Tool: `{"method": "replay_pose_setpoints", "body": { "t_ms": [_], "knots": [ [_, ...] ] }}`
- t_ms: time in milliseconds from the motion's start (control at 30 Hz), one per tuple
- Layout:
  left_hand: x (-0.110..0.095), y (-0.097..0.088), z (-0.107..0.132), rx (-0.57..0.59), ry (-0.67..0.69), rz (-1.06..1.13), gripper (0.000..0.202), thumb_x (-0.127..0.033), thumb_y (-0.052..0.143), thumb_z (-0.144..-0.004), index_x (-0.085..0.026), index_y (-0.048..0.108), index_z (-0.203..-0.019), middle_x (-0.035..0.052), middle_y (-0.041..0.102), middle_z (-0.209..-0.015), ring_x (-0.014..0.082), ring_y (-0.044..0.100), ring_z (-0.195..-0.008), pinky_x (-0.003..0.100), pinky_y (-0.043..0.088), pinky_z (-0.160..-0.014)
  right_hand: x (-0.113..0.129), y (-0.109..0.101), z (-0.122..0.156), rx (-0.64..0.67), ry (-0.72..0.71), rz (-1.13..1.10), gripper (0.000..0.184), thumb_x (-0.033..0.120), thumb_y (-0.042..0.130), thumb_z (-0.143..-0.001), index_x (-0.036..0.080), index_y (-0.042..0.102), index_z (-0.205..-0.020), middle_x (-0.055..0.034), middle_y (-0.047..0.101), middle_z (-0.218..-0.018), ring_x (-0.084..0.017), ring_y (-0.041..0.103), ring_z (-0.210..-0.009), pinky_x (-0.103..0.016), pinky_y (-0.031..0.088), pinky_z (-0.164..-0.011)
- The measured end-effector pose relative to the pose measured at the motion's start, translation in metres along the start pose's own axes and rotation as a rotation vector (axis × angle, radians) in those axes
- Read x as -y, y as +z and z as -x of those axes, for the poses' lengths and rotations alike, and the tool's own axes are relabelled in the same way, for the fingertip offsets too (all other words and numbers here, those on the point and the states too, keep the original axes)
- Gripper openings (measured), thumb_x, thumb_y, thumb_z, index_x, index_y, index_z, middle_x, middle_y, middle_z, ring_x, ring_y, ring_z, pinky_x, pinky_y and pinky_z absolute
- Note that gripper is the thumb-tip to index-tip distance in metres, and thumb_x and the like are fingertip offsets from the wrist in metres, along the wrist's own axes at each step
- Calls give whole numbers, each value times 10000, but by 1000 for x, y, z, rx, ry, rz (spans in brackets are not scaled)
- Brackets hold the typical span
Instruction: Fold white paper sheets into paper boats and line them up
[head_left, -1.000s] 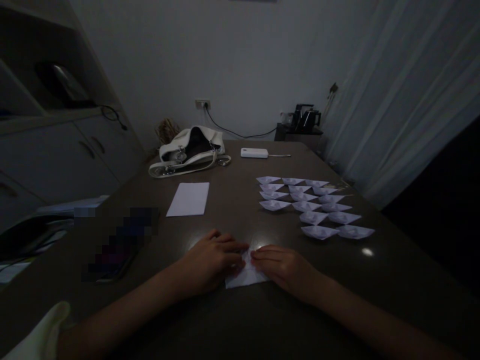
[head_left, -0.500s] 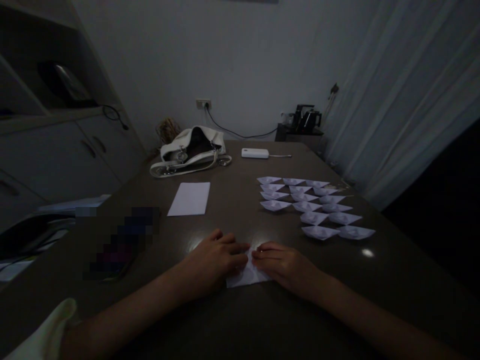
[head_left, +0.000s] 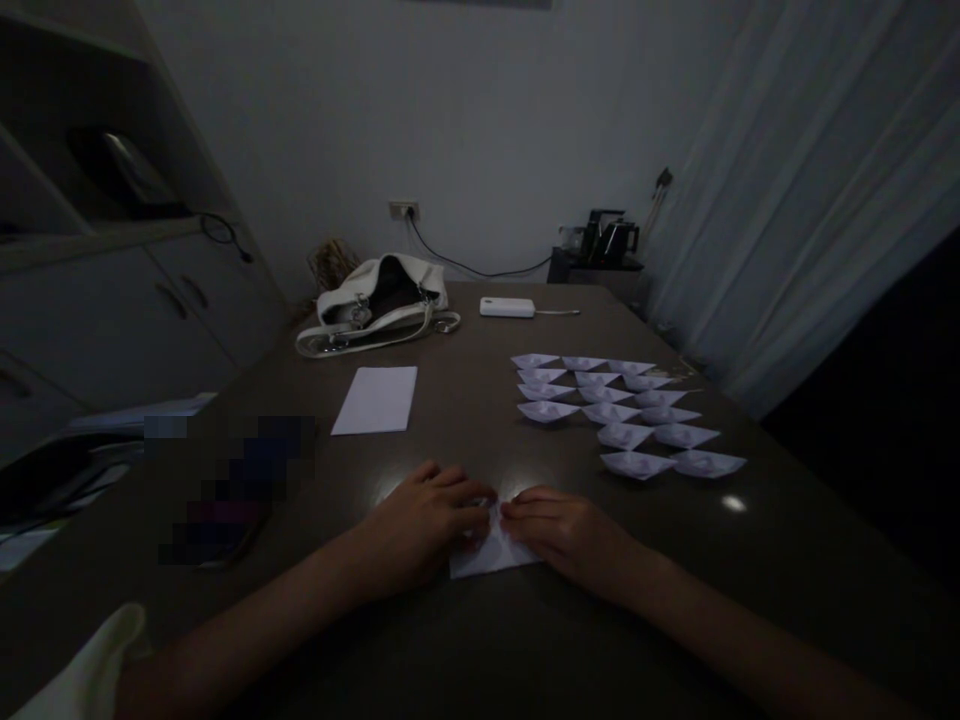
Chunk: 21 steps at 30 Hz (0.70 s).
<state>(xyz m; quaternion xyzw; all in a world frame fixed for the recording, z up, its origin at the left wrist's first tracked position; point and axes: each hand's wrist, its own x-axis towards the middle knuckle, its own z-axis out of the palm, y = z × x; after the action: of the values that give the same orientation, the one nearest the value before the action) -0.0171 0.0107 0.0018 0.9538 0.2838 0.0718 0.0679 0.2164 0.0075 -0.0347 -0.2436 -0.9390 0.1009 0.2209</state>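
Observation:
A partly folded white sheet of paper [head_left: 491,556] lies on the brown table near its front. From the left, my left hand [head_left: 427,522] has its curled fingers on the paper, with the fingertips bent over its upper part. My right hand [head_left: 574,530] grips the paper's right side, fingers pressed together close to the left fingertips. The top of the folded sheet is mostly hidden beneath both hands. Several white folded paper boats [head_left: 611,412] stand in rows beyond my right hand. A stack of white paper [head_left: 375,400] lies beyond my left hand.
A white handbag [head_left: 382,300] sits at the far left of the table [head_left: 465,410]. Near the far edge is a white power bank [head_left: 507,307] with a short cable. A blurred-out object [head_left: 240,490] lies to the left. An electric kettle [head_left: 619,241] stands beyond the table.
My hands stay on the paper in nearly the same place; the left fingers have shifted very slightly. The whole view has drifted a little, moving the scene slightly left.

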Motion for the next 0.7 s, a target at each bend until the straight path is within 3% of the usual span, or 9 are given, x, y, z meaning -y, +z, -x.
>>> {"method": "replay_pose_setpoints", "body": {
  "t_ms": [467, 700],
  "knots": [
    [-1, 2, -4, -11, 8, -21, 171, -130, 593, -826, -221, 611, -969, 35, 620, -1197, 236, 569, -995, 352, 331, -786, 6, -7, -3, 0, 99, -158, 205, 158, 516, -902, 166, 687, -1014, -88, 707, -1021, -194, 627, -983, -327, 491, -882],
    [-2, 3, -5, 0, 14, -72, 233, -192, 614, -852, -259, 576, -1073, 18, 625, -1180, 224, 560, -980, 335, 312, -766, -6, -18, -24, 39, 304, -309, 126, 131, 580, -864, 162, 694, -908, -48, 730, -856, -155, 668, -777, -255, 491, -710]
  ]
}}
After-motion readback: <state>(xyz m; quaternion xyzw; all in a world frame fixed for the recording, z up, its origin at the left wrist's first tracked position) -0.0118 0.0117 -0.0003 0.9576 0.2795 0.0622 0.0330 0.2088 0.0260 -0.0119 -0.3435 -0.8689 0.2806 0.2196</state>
